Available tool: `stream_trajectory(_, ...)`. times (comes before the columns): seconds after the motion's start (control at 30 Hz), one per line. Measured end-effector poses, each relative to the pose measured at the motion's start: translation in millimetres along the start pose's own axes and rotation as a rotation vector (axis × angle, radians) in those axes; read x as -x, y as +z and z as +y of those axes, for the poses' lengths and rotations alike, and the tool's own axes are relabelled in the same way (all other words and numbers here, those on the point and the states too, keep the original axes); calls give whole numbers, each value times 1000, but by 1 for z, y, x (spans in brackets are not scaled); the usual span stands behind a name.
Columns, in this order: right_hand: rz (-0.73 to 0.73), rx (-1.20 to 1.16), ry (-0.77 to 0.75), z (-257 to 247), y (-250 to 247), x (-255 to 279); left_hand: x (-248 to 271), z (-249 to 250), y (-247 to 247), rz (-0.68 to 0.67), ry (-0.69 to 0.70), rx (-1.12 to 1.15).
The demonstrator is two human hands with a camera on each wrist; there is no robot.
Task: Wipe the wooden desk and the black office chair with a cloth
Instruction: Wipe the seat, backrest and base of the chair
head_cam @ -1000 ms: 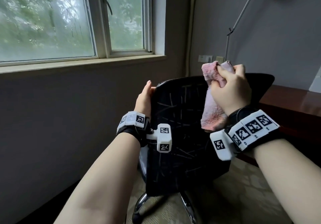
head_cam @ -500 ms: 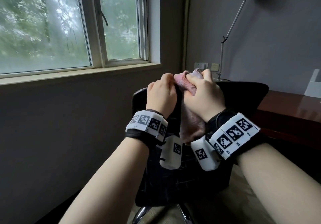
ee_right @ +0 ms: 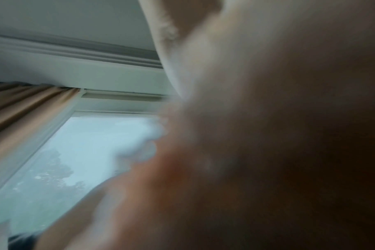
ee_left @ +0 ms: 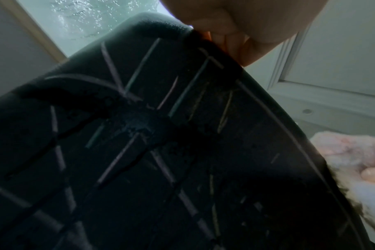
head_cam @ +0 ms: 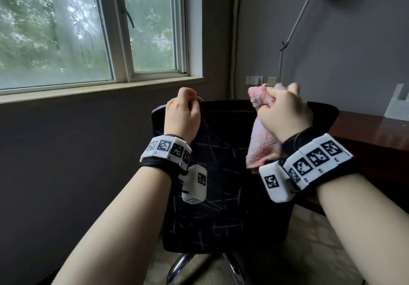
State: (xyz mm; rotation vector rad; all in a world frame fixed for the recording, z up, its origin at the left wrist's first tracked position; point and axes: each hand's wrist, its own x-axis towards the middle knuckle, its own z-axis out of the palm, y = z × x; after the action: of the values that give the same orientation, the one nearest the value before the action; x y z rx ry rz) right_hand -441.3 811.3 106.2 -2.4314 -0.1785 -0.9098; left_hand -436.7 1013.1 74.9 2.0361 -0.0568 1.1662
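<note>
Windowed room: one chair [head_cam: 223,174], one cloth [head_cam: 261,145].

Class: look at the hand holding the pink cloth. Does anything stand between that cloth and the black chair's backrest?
Nothing visible does. The right hand grips the pink cloth at the chair backrest's top edge, hanging against it.

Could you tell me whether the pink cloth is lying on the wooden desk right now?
No, the right hand grips the pink cloth against the black office chair, left of the wooden desk.
</note>
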Motion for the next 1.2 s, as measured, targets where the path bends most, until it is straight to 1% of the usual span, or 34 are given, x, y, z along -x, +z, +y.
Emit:
stream_trajectory(0.07,4,-14,45,13,-2,-3,2,7,2,19,-12,-24)
stream_trajectory(0.17,-24,-63,37,16,0,-6,2,23,13,-3,-1,-221)
stream_trajectory(0.2,-38,-80,30,15,0,-8,3,30,19,-19,38,-277)
stream_trajectory(0.27,-66,-106,16,12,0,-10,5,43,35,-43,198,-312)
stream_trajectory(0.3,-73,-114,9,11,1,-10,6,48,44,-76,265,-300)
stream_trajectory(0.33,-77,-117,-2,10,0,-10,6,52,51,-128,302,-291)
stream_trajectory(0.37,-76,-117,-15,11,1,-9,6,55,55,-181,300,-293)
stream_trajectory(0.4,-74,-114,-25,12,2,-10,4,55,58,-205,276,-291)
stream_trajectory(0.47,-77,-105,-37,16,2,-11,2,51,57,-170,218,-241)
stream_trajectory(0.53,-68,-99,-45,23,1,-13,2,48,55,-138,202,-211)
stream_trajectory(0.6,-44,-102,-22,34,-2,-16,3,48,54,-120,192,-204)
stream_trajectory(0.7,4,-111,52,60,-2,-20,6,50,56,-90,177,-175)
stream_trajectory(0.8,59,-162,119,86,1,-23,10,49,57,-51,200,-174)
stream_trajectory(0.93,120,-238,222,119,0,-30,11,49,56,-60,201,-188)
stream_trajectory(1.03,169,-255,313,151,1,-41,9,49,56,-57,172,-182)
stream_trajectory(1.13,190,-338,460,172,0,-45,7,49,59,-53,127,-190)
stream_trajectory(1.2,193,-378,500,184,2,-45,6,50,60,-43,118,-194)
